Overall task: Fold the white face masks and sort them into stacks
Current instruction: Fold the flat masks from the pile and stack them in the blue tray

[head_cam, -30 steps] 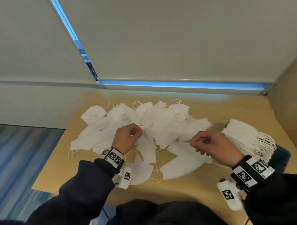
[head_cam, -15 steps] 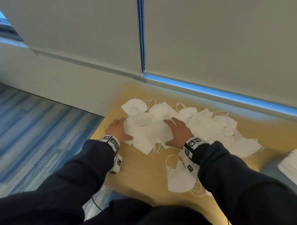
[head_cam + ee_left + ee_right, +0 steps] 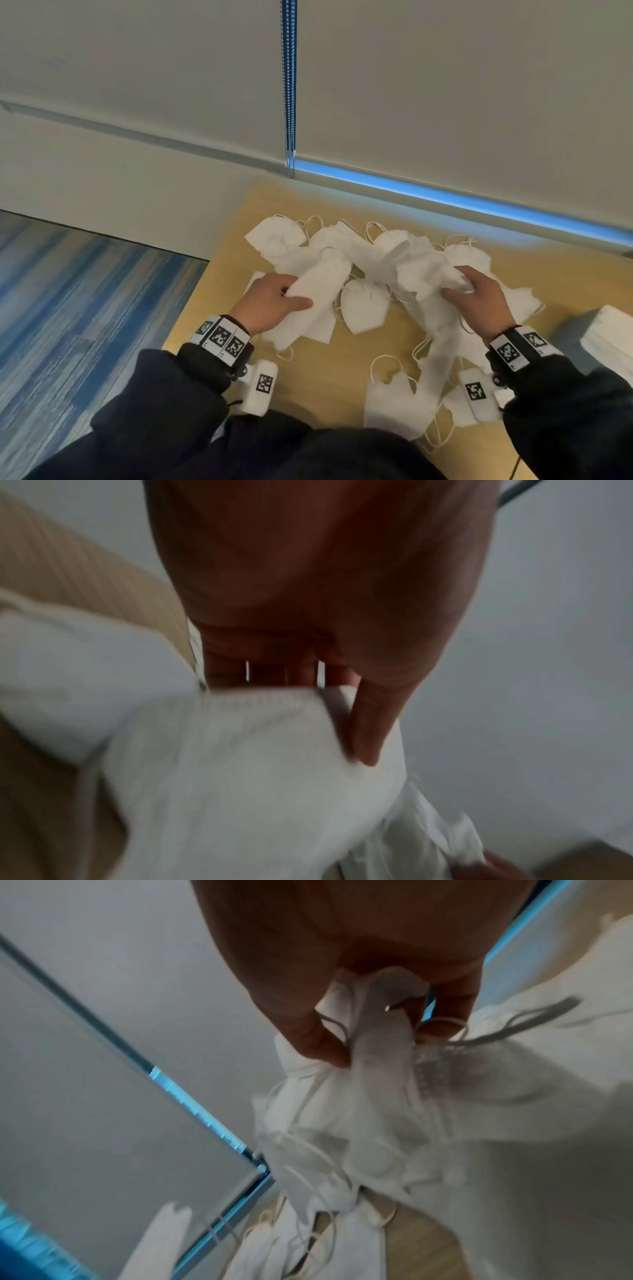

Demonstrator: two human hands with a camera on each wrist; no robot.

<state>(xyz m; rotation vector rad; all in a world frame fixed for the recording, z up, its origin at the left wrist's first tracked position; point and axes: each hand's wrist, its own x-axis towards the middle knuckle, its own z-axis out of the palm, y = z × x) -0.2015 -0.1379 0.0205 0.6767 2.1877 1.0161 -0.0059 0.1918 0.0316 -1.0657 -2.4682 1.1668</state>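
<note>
On the table: you have a loose pile of white face masks [image 3: 373, 260] spread across the far half of the wooden table [image 3: 308, 383], ear loops tangled among them.
Left hand: your left hand [image 3: 270, 303] grips a long bunch of masks [image 3: 318, 291] at the pile's left edge; the thumb lies across the top of the bunch and the fingers [image 3: 368, 723] curl under it, clamped on the fabric. The wrist view confirms the thumb pressed against white cloth, though it is blurred.
Right hand: your right hand [image 3: 479, 298] holds a crumpled clump of masks [image 3: 445, 277] at the pile's right side. In the wrist view the thumb and fingers [image 3: 315, 1039] pinch the gathered fabric and several ear loops together.
Between the hands: one single mask [image 3: 364, 308] lies flat on the table, just beside the left bunch.
Near you: a folded mask [image 3: 394, 404] with its loop standing up rests close to the table's front edge, touching other masks that trail from the right clump down past your right wrist.
Sorted stack: a neat white stack [image 3: 609, 335] sits at the right edge of the head view, well apart from the pile and only partly visible.
Wrists: both carry bands with black-and-white markers [image 3: 222, 337]; dark sleeves [image 3: 171, 394] cover your arms.
Surroundings: a blue bead cord [image 3: 290, 85] hangs against the pale blind behind the table, and blue striped carpet [image 3: 85, 308] shows on the left.
</note>
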